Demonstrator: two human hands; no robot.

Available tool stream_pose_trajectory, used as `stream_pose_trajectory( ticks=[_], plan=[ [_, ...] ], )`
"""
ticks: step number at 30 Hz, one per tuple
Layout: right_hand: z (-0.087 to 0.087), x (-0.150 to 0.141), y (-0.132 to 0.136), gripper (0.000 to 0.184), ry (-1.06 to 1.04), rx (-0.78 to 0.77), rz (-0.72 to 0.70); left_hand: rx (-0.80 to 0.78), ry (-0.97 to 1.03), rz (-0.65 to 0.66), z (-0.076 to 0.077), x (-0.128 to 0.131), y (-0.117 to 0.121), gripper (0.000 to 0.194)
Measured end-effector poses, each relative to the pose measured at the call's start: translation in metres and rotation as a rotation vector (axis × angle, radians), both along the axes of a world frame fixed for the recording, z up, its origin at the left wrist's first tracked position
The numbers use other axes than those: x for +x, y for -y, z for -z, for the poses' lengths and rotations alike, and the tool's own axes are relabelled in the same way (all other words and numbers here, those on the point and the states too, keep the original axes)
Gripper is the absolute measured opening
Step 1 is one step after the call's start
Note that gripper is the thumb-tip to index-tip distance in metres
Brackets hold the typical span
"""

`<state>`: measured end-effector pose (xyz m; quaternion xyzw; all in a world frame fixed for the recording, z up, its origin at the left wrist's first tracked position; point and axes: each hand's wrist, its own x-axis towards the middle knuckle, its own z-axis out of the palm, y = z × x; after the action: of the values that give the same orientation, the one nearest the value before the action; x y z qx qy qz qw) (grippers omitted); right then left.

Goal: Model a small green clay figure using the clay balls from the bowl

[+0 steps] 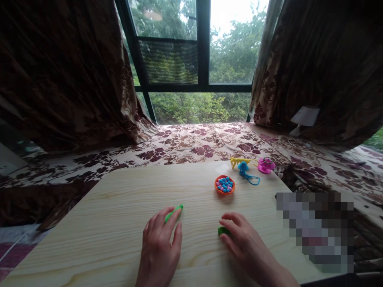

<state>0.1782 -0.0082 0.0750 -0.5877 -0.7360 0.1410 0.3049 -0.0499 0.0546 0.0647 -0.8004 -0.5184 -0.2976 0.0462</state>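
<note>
As green strip [174,213] slants away rightward, left hand [160,236] unclasped, right hand [243,236], grip unclear

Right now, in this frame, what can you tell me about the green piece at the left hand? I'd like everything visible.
The green piece is bright, slim and elongated, with a matte look like modelling clay. It slants across the pale wood-look table, its far end, a small knob, pointing away and to the right. Fingers of the left hand lie along and partly over it, hiding its near end, so its full shape and length cannot be told.
</note>
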Motion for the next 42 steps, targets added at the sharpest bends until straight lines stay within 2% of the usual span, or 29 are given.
stream_pose_trajectory(
  ticks=[3,7,9,10,12,15,17,21,23,24,26,28,30,32,35,36,38,40,42],
  plan=[
    [0.006,-0.008,-0.006,0.035,0.113,0.018,0.013,0.007,0.003,-0.015,0.005,-0.008,0.003,0.031],
    [0.040,-0.015,0.009,0.055,0.391,0.130,-0.113,-0.022,-0.058,-0.124,0.023,-0.030,0.001,0.042],
    [0.056,-0.016,0.017,0.052,0.488,0.279,-0.203,-0.077,-0.126,-0.235,0.036,-0.040,0.002,0.051],
    [0.060,-0.016,0.017,0.050,0.516,0.329,-0.217,-0.110,-0.160,-0.246,0.041,-0.043,0.002,0.053],
    [0.059,-0.018,0.007,0.049,0.526,0.325,-0.169,-0.149,-0.212,-0.259,0.048,-0.045,0.004,0.055],
    [0.043,-0.023,-0.015,0.055,0.468,0.150,-0.004,-0.179,-0.254,-0.277,0.048,-0.042,0.006,0.058],
    [0.041,-0.027,-0.016,0.056,0.436,0.110,0.037,-0.209,-0.272,-0.309,0.044,-0.039,0.007,0.060],
    [0.069,-0.026,0.022,0.051,0.426,0.311,-0.132,-0.246,-0.299,-0.323,0.036,-0.035,0.010,0.060],
    [0.078,-0.024,0.036,0.051,0.424,0.343,-0.106,-0.239,-0.298,-0.317,0.034,-0.034,0.011,0.060],
    [0.076,-0.023,0.037,0.051,0.433,0.323,-0.131,-0.235,-0.297,-0.317,0.034,-0.034,0.011,0.060],
    [0.061,-0.022,0.023,0.056,0.443,0.218,-0.199,-0.229,-0.299,-0.313,0.033,-0.032,0.013,0.060],
    [0.042,-0.024,0.002,0.055,0.412,0.057,-0.050,-0.227,-0.297,-0.321,0.032,-0.031,0.014,0.060],
    [0.033,-0.025,-0.008,0.057,0.399,-0.010,0.030,-0.227,-0.299,-0.323,0.031,-0.030,0.014,0.059],
    [0.038,-0.026,0.002,0.058,0.429,0.058,0.001,-0.229,-0.307,-0.320,0.032,-0.030,0.014,0.059],
    [0.056,-0.024,0.035,0.058,0.530,0.327,-0.177,-0.229,-0.317,-0.321,0.034,-0.031,0.012,0.058],
    [0.059,-0.023,0.041,0.058,0.554,0.345,-0.208,-0.228,-0.320,-0.319,0.035,-0.031,0.012,0.058],
    [0.056,-0.020,0.037,0.058,0.543,0.284,-0.215,-0.228,-0.327,-0.310,0.035,-0.032,0.012,0.058],
    [0.044,-0.019,0.017,0.060,0.478,0.103,-0.100,-0.229,-0.329,-0.301,0.035,-0.032,0.013,0.059],
    [0.034,-0.019,-0.002,0.058,0.440,0.010,-0.003,-0.234,-0.327,-0.302,0.034,-0.032,0.013,0.058]
  ],
)
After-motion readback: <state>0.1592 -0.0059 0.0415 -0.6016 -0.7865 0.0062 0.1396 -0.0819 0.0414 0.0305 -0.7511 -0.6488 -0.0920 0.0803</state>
